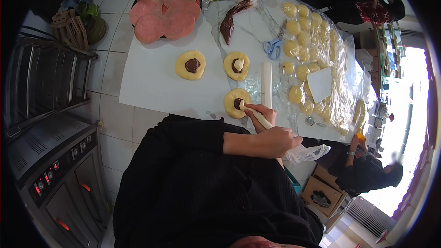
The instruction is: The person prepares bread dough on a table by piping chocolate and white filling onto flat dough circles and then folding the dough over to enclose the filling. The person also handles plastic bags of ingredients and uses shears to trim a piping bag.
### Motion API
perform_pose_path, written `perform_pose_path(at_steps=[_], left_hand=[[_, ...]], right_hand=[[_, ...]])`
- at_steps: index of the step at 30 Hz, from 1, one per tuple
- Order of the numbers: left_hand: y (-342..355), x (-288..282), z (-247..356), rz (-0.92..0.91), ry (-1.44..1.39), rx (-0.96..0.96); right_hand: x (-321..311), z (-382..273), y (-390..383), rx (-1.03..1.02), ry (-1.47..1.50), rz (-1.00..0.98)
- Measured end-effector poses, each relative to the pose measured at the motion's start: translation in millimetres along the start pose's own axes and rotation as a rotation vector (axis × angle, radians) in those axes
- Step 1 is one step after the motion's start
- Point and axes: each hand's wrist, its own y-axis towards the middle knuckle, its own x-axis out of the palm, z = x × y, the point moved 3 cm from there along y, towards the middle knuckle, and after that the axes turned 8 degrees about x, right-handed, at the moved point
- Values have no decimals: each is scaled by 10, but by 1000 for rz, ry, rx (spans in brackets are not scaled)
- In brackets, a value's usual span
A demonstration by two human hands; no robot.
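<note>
Left hand (pixel 284 141): closed round upper end of bag (pixel 262 120)
Right hand (pixel 263 114): narrow, pinching near bag tip (pixel 242 104)
Dough (pixel 229 103): beneath tip, by tabletop's (pixel 154 85) near edge

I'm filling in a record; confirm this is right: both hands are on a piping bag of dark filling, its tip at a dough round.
Not dark: in the head view, the held piping bag is pale inside. The dark-filled bag lies on the table. The rest of the statement stands.
</note>
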Motion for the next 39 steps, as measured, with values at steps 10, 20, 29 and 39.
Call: perform_pose_path(at_steps=[10,20,29,39], left_hand=[[-27,44,-58,25,46,25],[-18,66,-39,-29,50,11],[-41,175,4,-70,149,198],[-94,253,1,-193,208,287]], right_hand=[[66,39,80,113,108,56],[9,134,105,43,125,-32],[-210,148,-11,664,974,-343],[-198,274,8,499,327,-637]])
